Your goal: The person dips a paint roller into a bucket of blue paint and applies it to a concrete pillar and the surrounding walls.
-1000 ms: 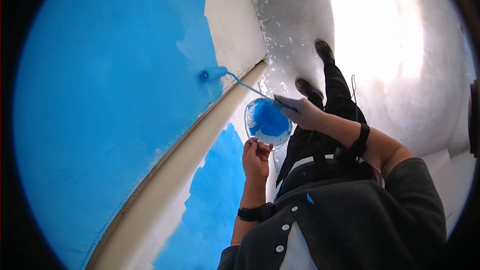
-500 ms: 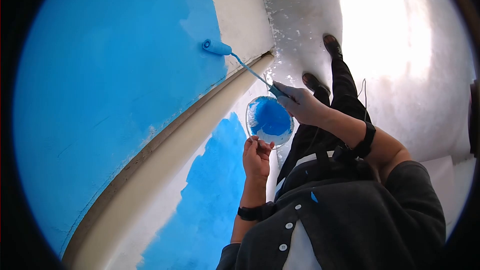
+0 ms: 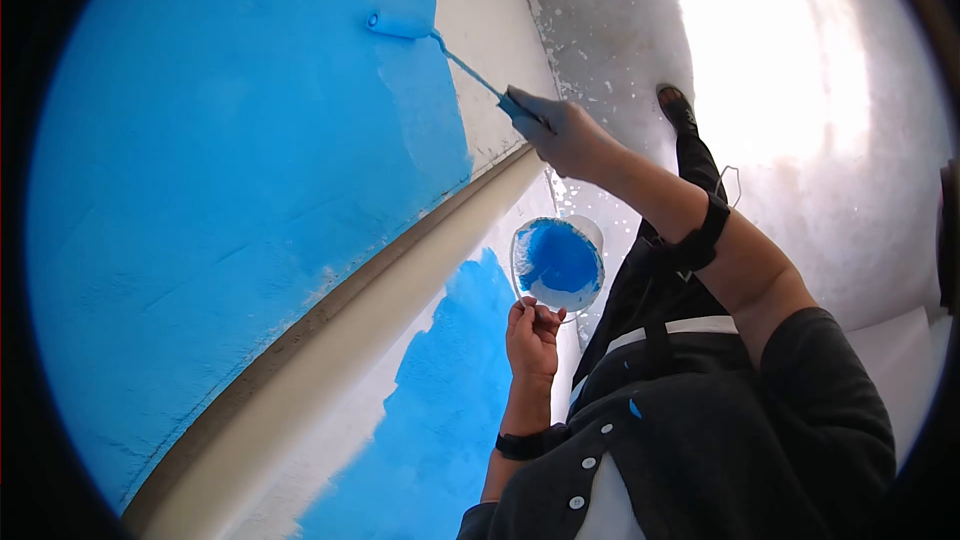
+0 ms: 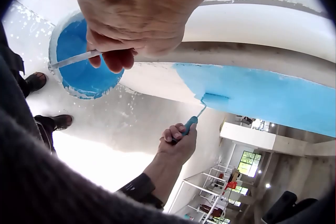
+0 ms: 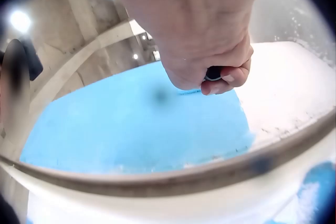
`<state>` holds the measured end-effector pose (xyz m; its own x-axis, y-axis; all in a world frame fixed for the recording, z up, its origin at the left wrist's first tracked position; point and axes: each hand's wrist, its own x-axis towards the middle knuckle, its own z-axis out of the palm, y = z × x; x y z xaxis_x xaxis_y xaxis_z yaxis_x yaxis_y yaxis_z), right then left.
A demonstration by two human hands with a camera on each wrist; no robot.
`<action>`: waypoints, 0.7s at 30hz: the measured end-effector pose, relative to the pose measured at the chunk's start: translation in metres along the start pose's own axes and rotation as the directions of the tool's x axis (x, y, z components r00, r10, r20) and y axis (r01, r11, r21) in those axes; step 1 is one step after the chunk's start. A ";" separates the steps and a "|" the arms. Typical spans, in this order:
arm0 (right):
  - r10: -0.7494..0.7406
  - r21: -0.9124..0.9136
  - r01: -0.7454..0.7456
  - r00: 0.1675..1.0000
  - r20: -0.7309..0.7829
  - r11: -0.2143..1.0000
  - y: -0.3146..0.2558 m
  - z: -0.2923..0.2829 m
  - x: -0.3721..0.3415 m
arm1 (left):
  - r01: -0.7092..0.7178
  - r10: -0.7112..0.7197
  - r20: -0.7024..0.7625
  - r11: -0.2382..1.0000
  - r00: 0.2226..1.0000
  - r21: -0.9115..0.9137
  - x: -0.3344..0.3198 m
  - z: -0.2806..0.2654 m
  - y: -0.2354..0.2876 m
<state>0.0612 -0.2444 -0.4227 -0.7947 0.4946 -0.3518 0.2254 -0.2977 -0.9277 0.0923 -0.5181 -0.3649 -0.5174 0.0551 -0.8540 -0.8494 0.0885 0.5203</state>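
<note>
The right hand (image 3: 572, 138) grips the handle of a paint roller (image 3: 400, 24), whose blue sleeve lies against the blue-painted wall (image 3: 230, 140) near its unpainted white part (image 3: 490, 30). Fingers of the left hand (image 3: 533, 342) are curled round the wire handle of a bucket (image 3: 597, 285) with blue paint inside. In the left wrist view, the bucket (image 4: 51, 50) hangs beside the left hand (image 4: 136, 14), and the roller (image 4: 215, 99) is seen on the wall. The right wrist view shows the right hand (image 5: 205, 40) closed round the dark handle end; the roller sleeve is hidden there.
A cream rounded ledge (image 3: 330, 360) runs diagonally below the wall panel. Under it is a lower surface partly painted blue (image 3: 450, 370). Paint specks dot the grey floor (image 3: 610, 20), where a foot stands. White metal frames (image 4: 202, 187) and windows appear in the left wrist view.
The right hand and roller have moved up and away along the wall, the roller also slightly left after first shifting up. The left hand and bucket have shifted slightly right and down in view.
</note>
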 end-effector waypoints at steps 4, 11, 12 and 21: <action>-0.081 0.015 0.080 0.993 0.085 0.997 0.019 0.013 -0.083 | 0.018 -0.018 0.005 1.000 1.000 -0.014 0.002 0.007 0.004; -0.140 -0.112 0.131 0.987 -0.084 0.985 -0.004 0.000 0.004 | 0.021 -0.021 0.005 1.000 1.000 -0.002 0.004 0.004 0.003; -0.220 -0.072 0.211 0.962 -0.164 0.975 -0.001 0.002 0.042 | 0.017 -0.017 0.009 1.000 1.000 -0.008 0.002 0.002 0.002; 0.111 0.115 -0.113 0.994 0.025 0.987 -0.050 -0.022 0.047 | -0.002 0.003 0.016 0.999 1.000 -0.049 0.002 0.006 0.000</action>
<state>0.0244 -0.1883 -0.3953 -0.7790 0.4377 -0.4489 0.2470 -0.4438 -0.8614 0.0921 -0.5124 -0.3664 -0.5183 0.0712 -0.8522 -0.8522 0.0394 0.5217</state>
